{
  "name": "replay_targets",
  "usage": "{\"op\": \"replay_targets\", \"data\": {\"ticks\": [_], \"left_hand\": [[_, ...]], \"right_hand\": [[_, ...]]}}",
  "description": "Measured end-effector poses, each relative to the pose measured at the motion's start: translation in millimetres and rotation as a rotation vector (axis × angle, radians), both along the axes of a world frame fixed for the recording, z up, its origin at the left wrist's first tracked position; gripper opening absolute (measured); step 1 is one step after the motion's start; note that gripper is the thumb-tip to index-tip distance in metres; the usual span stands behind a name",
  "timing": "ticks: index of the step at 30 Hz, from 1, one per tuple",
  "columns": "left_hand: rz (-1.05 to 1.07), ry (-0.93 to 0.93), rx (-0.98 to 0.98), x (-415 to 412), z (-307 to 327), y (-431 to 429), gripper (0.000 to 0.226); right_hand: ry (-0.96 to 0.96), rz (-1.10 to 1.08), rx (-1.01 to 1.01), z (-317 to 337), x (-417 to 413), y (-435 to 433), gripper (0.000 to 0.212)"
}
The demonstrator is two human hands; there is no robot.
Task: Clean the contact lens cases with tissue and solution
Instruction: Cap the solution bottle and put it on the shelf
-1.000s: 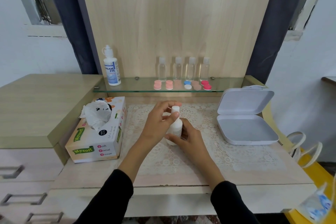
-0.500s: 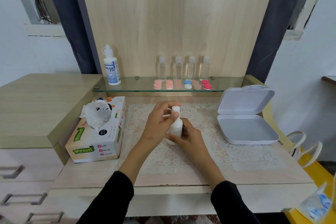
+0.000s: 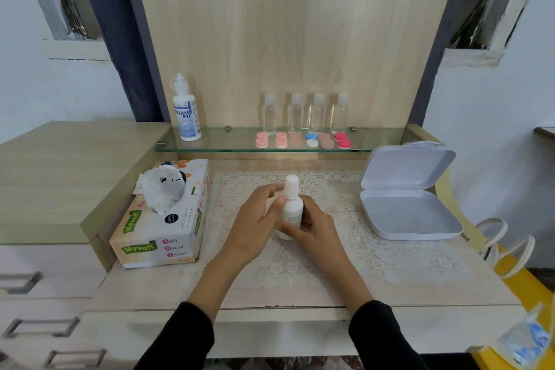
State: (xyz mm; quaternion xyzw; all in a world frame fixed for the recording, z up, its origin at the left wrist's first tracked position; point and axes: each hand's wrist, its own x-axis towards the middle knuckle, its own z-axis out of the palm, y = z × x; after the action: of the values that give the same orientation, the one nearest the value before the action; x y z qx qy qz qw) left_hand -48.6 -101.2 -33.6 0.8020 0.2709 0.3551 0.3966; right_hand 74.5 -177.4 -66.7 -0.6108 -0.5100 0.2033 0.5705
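Observation:
A small white bottle (image 3: 292,207) stands upright on the lace mat (image 3: 360,249), its cap uncovered. My right hand (image 3: 315,227) grips its body from the right. My left hand (image 3: 256,219) curls against its left side, thumb at the neck just under the cap. Several contact lens cases (image 3: 311,140), pink, peach, blue-white and red, lie in a row on the glass shelf (image 3: 216,143). A Dream Eye solution bottle (image 3: 186,112) stands at the shelf's left end. The tissue box (image 3: 163,219) sits left of the mat with a tissue sticking out.
Several clear small bottles (image 3: 295,112) stand behind the cases. An open white hinged box (image 3: 408,210) lies at the right of the mat. A raised cabinet top (image 3: 60,174) borders the left, and a yellow surface with a bag (image 3: 510,255) lies to the right.
My left hand has slid down off the bottle's cap to its neck, leaving the cap exposed. The bottle and my right hand stay in place.

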Motion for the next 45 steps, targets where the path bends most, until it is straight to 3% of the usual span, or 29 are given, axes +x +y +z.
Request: {"op": "replay_targets", "data": {"ticks": [7, 10, 12, 14, 18, 21, 24, 26, 31, 38, 41, 45], "left_hand": [[0.117, 0.598, 0.254, -46.6, -35.5, 11.1, 0.061], [0.147, 0.724, 0.328, -53.4, -43.0, 7.6, 0.107], [0.166, 0.771, 0.378, -54.1, -49.9, 7.7, 0.122], [0.176, 0.768, 0.399, -54.1, -51.3, 6.0, 0.117], [0.197, 0.798, 0.408, -52.2, -49.9, 3.9, 0.067], [0.202, 0.779, 0.425, -52.9, -50.4, 3.1, 0.08], [0.205, 0.757, 0.41, -53.5, -50.5, 3.8, 0.06], [0.205, 0.738, 0.409, -53.8, -50.1, 3.1, 0.059], [0.213, 0.704, 0.439, -53.5, -52.5, 4.2, 0.093], [0.253, 0.614, 0.441, -53.3, -55.3, 4.9, 0.104], [0.201, 0.743, 0.358, -53.6, -54.6, 5.8, 0.078], [0.213, 0.759, 0.417, -54.5, -57.5, 6.3, 0.065]], "right_hand": [[-0.023, -0.016, -0.028, -0.7, 1.9, 0.6, 0.049], [-0.011, -0.021, -0.032, -1.4, 1.3, 0.0, 0.051], [-0.006, -0.031, -0.032, -0.9, 0.5, -0.3, 0.051], [-0.003, -0.062, -0.015, 0.8, -0.5, -1.2, 0.055], [0.063, -0.159, 0.081, 5.3, -3.0, -5.3, 0.052], [0.052, -0.166, 0.082, 7.3, -3.9, -5.2, 0.041], [-0.018, -0.191, 0.065, 13.4, -1.8, -0.4, 0.04], [-0.057, -0.202, 0.063, 23.2, -1.0, 5.9, 0.038], [-0.155, -0.215, 0.118, 71.0, -0.3, 36.3, 0.036], [-0.21, -0.223, 0.11, 134.8, 6.8, 106.1, 0.039], [-0.214, -0.215, 0.103, 146.6, 6.8, 132.7, 0.033], [-0.259, -0.194, 0.063, 147.4, 4.2, 161.9, 0.033]]}}
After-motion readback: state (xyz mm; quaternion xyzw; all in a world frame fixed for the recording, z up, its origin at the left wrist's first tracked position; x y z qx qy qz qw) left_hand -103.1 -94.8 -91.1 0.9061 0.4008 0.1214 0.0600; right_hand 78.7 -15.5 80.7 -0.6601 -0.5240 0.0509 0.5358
